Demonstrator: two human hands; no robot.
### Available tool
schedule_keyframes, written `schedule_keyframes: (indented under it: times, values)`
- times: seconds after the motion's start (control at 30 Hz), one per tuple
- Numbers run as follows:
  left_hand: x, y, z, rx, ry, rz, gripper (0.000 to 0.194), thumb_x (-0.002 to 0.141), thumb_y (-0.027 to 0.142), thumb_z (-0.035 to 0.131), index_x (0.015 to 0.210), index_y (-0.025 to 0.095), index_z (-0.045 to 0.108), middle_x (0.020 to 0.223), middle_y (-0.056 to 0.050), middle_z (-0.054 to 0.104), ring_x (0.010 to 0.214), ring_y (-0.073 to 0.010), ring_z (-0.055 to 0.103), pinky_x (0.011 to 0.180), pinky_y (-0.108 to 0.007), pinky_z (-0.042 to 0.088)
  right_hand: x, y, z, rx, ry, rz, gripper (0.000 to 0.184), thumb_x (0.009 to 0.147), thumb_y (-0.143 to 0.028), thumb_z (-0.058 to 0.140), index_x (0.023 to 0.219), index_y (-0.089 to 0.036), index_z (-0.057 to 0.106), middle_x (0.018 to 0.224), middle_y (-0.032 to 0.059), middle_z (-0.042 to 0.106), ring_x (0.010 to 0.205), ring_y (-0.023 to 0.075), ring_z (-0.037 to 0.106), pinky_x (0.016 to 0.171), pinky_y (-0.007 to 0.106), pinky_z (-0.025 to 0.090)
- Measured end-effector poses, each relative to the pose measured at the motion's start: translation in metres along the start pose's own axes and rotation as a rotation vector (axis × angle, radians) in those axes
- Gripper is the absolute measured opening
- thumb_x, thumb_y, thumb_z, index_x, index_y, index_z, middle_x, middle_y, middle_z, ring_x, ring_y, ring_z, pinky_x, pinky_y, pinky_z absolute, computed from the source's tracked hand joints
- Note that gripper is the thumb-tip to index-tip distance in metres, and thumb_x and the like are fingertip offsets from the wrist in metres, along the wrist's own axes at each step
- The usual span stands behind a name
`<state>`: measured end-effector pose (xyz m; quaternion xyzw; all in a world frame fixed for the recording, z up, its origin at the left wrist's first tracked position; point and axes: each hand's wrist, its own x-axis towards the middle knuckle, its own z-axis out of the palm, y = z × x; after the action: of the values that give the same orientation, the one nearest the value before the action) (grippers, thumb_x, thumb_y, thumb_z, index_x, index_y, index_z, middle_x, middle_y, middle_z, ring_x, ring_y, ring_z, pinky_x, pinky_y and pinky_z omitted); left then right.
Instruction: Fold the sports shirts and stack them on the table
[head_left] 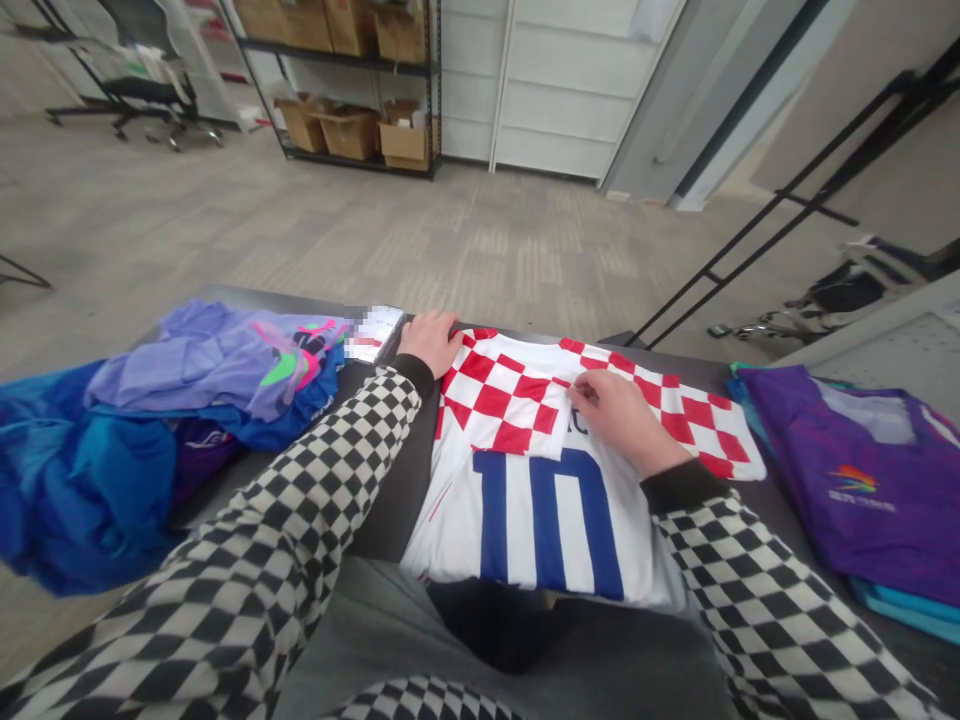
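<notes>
A white football jersey (645, 560) with red-checked sleeves and a large blue 10 lies back side up on a dark table. Its left sleeve (510, 395) is folded inward over the back and partly covers the lettering. The right sleeve (697, 420) is spread out to the right. My left hand (429, 342) rests at the jersey's left shoulder edge, fingers laid on the fold and partly hidden. At the folded sleeve's right end, my right hand (611, 405) is closed in a pinch on the cloth.
A loose heap of lavender (195, 360) and blue clothes (82, 480) lies on the left. Beside my left hand is a phone-like flat object (373, 335), partly blurred. Folded purple shirts (862, 470) are stacked on the right. Beyond the table stand shelves with cardboard boxes (349, 130).
</notes>
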<state>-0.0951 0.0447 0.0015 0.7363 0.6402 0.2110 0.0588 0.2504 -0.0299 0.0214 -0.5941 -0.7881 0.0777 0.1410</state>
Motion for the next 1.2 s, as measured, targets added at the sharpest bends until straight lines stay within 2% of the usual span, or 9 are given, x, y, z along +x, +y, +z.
schedule_keyframes:
  times: [0.1,0.23,0.33,0.47,0.53,0.63,0.77,1.03,1.2]
  values:
    - [-0.006,0.003,-0.004,-0.059,0.032,0.143,0.029,0.107,0.030,0.055,0.124,0.017,0.075,0.129,-0.016,0.073,0.125,-0.0343,0.063,0.110,-0.049,0.045,-0.022,-0.036,-0.024,-0.021,0.070,0.031,0.028,0.105,-0.038,0.058,0.116,-0.020,0.076,0.113,0.0169,0.081,0.102,0.0344,0.073,0.092,0.045,0.053]
    - [-0.016,0.009,-0.004,-0.083,-0.129,0.382,0.019,0.099,0.028,0.060,0.100,0.020,0.078,0.108,-0.012,0.076,0.111,-0.0319,0.067,0.104,-0.047,0.047,-0.084,-0.130,-0.042,0.125,-0.008,0.111,0.028,0.109,-0.041,0.055,0.092,-0.026,0.071,0.086,0.0068,0.078,0.077,0.0254,0.070,0.071,0.036,0.047]
    - [-0.020,0.013,-0.002,-0.068,-0.205,0.411,0.019,0.097,0.032,0.062,0.096,0.021,0.079,0.111,-0.011,0.078,0.112,-0.0323,0.067,0.101,-0.047,0.048,-0.125,-0.205,-0.024,0.148,-0.322,0.103,0.043,0.111,-0.047,0.055,0.076,-0.026,0.068,0.076,0.0061,0.076,0.068,0.0234,0.067,0.063,0.035,0.038]
    - [-0.023,0.015,-0.003,-0.051,-0.200,0.401,0.023,0.096,0.039,0.066,0.099,0.022,0.081,0.117,-0.012,0.078,0.118,-0.0347,0.066,0.105,-0.050,0.048,-0.143,-0.261,0.018,0.080,-0.396,0.233,0.051,0.107,-0.066,0.060,0.081,-0.024,0.074,0.080,0.0117,0.080,0.069,0.0262,0.071,0.061,0.034,0.038]
    - [-0.025,0.015,-0.004,-0.057,-0.175,0.439,0.026,0.098,0.041,0.064,0.100,0.021,0.082,0.119,-0.013,0.077,0.119,-0.0350,0.065,0.108,-0.052,0.046,-0.141,-0.270,0.031,0.032,-0.376,0.284,0.047,0.105,-0.065,0.062,0.089,-0.023,0.076,0.083,0.0134,0.081,0.072,0.0274,0.073,0.061,0.034,0.039]
    - [-0.029,0.015,-0.002,-0.103,-0.182,0.562,0.031,0.100,0.040,0.061,0.111,0.022,0.083,0.124,-0.012,0.076,0.123,-0.0331,0.065,0.110,-0.049,0.045,-0.140,-0.272,0.035,0.023,-0.345,0.289,0.027,0.105,-0.044,0.063,0.096,-0.022,0.077,0.088,0.0131,0.082,0.075,0.0270,0.074,0.063,0.033,0.039]
    - [-0.035,0.017,0.002,-0.071,-0.253,0.599,0.038,0.098,0.049,0.066,0.120,0.024,0.082,0.128,-0.011,0.074,0.123,-0.0336,0.063,0.112,-0.050,0.045,-0.151,-0.266,0.029,0.289,-0.239,0.319,0.017,0.101,-0.029,0.064,0.088,-0.024,0.073,0.081,0.0052,0.078,0.073,0.0221,0.069,0.066,0.031,0.039]
    - [-0.037,0.029,-0.001,0.026,-0.222,0.571,0.031,0.104,0.043,0.062,0.111,0.024,0.085,0.124,-0.012,0.076,0.122,-0.0348,0.066,0.109,-0.052,0.045,-0.178,-0.239,0.044,1.037,0.037,0.591,0.033,0.096,-0.054,0.070,0.086,-0.024,0.064,0.073,-0.0022,0.064,0.066,0.0173,0.057,0.066,0.031,0.045]
    - [-0.038,0.034,-0.004,0.069,-0.221,0.562,0.034,0.108,0.043,0.056,0.113,0.026,0.085,0.126,-0.011,0.076,0.121,-0.0323,0.068,0.104,-0.046,0.049,-0.181,-0.234,0.043,1.058,0.211,0.571,0.040,0.094,-0.062,0.073,0.089,-0.023,0.064,0.076,-0.0028,0.061,0.070,0.0167,0.056,0.068,0.030,0.046]
